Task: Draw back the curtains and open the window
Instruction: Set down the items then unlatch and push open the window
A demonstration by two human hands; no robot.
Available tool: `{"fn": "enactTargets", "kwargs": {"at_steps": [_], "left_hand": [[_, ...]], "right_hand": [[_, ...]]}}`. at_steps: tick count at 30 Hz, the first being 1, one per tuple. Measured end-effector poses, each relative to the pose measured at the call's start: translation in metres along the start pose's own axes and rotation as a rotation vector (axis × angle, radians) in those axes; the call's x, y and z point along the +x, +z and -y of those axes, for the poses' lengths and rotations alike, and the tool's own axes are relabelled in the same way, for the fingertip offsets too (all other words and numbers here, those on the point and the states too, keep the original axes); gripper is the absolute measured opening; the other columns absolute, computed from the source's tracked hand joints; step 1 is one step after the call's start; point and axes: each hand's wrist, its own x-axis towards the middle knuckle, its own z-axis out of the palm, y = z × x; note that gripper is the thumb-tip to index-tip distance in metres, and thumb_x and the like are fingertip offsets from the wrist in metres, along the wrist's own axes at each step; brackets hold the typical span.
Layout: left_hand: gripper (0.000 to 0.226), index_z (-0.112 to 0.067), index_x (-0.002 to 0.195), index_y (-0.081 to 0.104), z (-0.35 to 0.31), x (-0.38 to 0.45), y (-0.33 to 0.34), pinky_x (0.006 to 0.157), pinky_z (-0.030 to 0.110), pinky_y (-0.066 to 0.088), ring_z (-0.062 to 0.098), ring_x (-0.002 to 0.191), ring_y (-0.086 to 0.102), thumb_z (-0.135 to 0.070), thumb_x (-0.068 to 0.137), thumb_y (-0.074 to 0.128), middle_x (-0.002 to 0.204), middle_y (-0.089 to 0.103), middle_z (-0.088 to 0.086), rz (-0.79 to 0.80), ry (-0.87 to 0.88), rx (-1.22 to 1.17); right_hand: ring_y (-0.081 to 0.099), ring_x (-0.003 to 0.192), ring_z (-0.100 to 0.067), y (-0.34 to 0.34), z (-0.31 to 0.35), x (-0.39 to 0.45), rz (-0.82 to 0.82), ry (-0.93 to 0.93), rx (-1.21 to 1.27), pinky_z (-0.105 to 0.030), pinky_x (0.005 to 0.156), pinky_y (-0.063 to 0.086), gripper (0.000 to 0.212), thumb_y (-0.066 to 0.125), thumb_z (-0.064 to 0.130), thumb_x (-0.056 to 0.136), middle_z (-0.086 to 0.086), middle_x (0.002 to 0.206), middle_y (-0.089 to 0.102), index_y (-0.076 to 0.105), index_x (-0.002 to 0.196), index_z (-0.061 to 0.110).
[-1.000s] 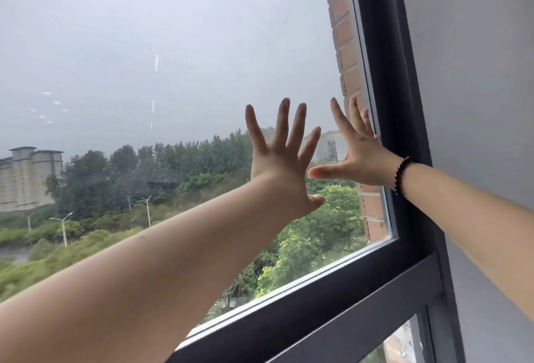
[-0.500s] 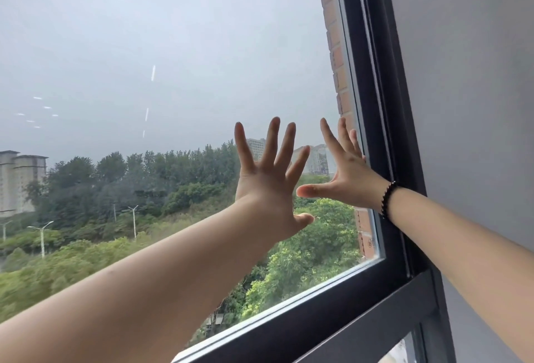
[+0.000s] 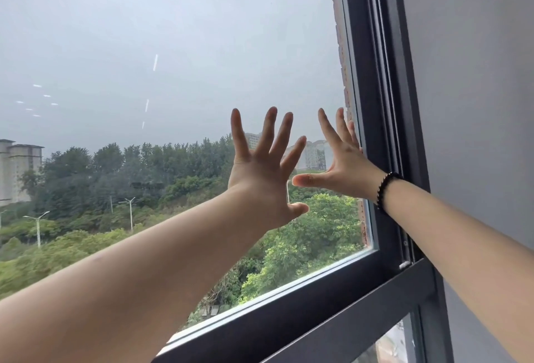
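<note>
A large window pane [image 3: 173, 45] in a dark frame [image 3: 372, 102] fills the view, with trees and buildings outside. My left hand [image 3: 260, 180] lies flat on the glass with its fingers spread wide. My right hand [image 3: 344, 169], with a dark bead bracelet on the wrist, is flat on the glass too, fingers apart, right beside the sash's right edge. The two hands sit side by side, thumbs nearly touching. Neither holds anything. No curtain is in view.
A plain grey wall [image 3: 476, 102] stands to the right of the frame. A dark horizontal bar [image 3: 332, 307] runs under the pane, with a smaller lower pane [image 3: 387, 345] beneath it. A brick strip [image 3: 345, 79] shows outside at the pane's right edge.
Both hands stay pressed on the glass. The pane's right edge now sits closer to the outer frame, and the view has shifted slightly.
</note>
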Motion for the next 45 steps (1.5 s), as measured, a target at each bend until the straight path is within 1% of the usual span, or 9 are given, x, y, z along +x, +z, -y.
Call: {"fn": "enactTargets", "kwargs": {"at_steps": [8,12,19,22,27,32,39,45], "left_hand": [[0.105,-0.025,0.148,-0.027,0.015,-0.013,0.003,0.095,0.078,-0.017,0.039,0.134,-0.042,-0.088,0.077,0.017,0.148,-0.045,0.014,-0.023,0.005,0.001],[0.103,-0.025,0.149,-0.026,0.026,-0.028,0.005,0.098,0.077,-0.015,0.037,0.136,-0.04,-0.087,0.078,0.015,0.149,-0.043,0.014,-0.021,0.016,0.011],[0.103,-0.026,0.148,-0.027,0.048,-0.051,0.004,0.099,0.076,-0.015,0.036,0.137,-0.038,-0.088,0.077,0.015,0.15,-0.042,0.013,-0.028,0.016,0.022],[0.104,-0.026,0.147,-0.029,0.056,-0.058,0.006,0.098,0.076,-0.017,0.035,0.136,-0.04,-0.088,0.076,0.013,0.148,-0.044,0.012,-0.031,0.012,0.024],[0.104,-0.027,0.146,-0.031,0.071,-0.074,0.006,0.098,0.075,-0.019,0.034,0.135,-0.041,-0.089,0.075,0.012,0.147,-0.047,0.011,-0.032,0.013,0.014],[0.103,-0.028,0.146,-0.031,0.086,-0.09,0.007,0.097,0.075,-0.02,0.034,0.135,-0.042,-0.09,0.075,0.01,0.146,-0.048,0.01,-0.024,0.006,0.024],[0.102,-0.03,0.144,-0.034,0.111,-0.114,0.01,0.098,0.074,-0.021,0.031,0.135,-0.043,-0.09,0.074,0.008,0.145,-0.049,0.008,-0.02,-0.003,0.036],[0.102,-0.032,0.14,-0.04,0.135,-0.138,0.011,0.101,0.073,-0.018,0.029,0.133,-0.046,-0.092,0.07,0.003,0.142,-0.054,0.006,-0.002,-0.016,0.063]], "right_hand": [[-0.034,0.139,-0.022,0.007,0.018,-0.004,-0.023,0.002,-0.003,-0.062,0.113,-0.005,0.133,0.063,0.077,0.046,0.007,0.151,-0.038,-0.02,0.145,0.046],[-0.034,0.14,-0.021,0.014,0.031,-0.01,-0.03,-0.002,0.006,-0.06,0.114,-0.005,0.131,0.066,0.074,0.05,0.008,0.152,-0.036,-0.019,0.146,0.045],[-0.032,0.141,-0.02,0.027,0.057,-0.023,-0.048,-0.026,0.017,-0.064,0.113,-0.001,0.126,0.062,0.076,0.054,0.008,0.153,-0.035,-0.016,0.147,0.044],[-0.032,0.14,-0.021,0.029,0.068,-0.026,-0.038,-0.027,0.001,-0.064,0.113,-0.002,0.126,0.06,0.078,0.053,0.008,0.152,-0.036,-0.017,0.147,0.044],[-0.033,0.14,-0.02,0.032,0.085,-0.03,-0.023,-0.025,0.001,-0.06,0.115,-0.002,0.126,0.06,0.078,0.054,0.009,0.152,-0.036,-0.018,0.146,0.045],[-0.034,0.14,-0.022,0.041,0.105,-0.034,-0.023,-0.034,-0.001,-0.066,0.112,0.001,0.127,0.058,0.081,0.051,0.01,0.15,-0.039,-0.02,0.145,0.046],[-0.037,0.138,-0.021,0.051,0.135,-0.041,-0.01,-0.049,0.004,-0.066,0.112,0.0,0.126,0.056,0.083,0.053,0.01,0.149,-0.042,-0.023,0.143,0.046],[-0.038,0.137,-0.022,0.061,0.166,-0.047,-0.006,-0.053,-0.002,-0.064,0.113,-0.002,0.126,0.052,0.086,0.052,0.009,0.148,-0.042,-0.026,0.142,0.047]]}}
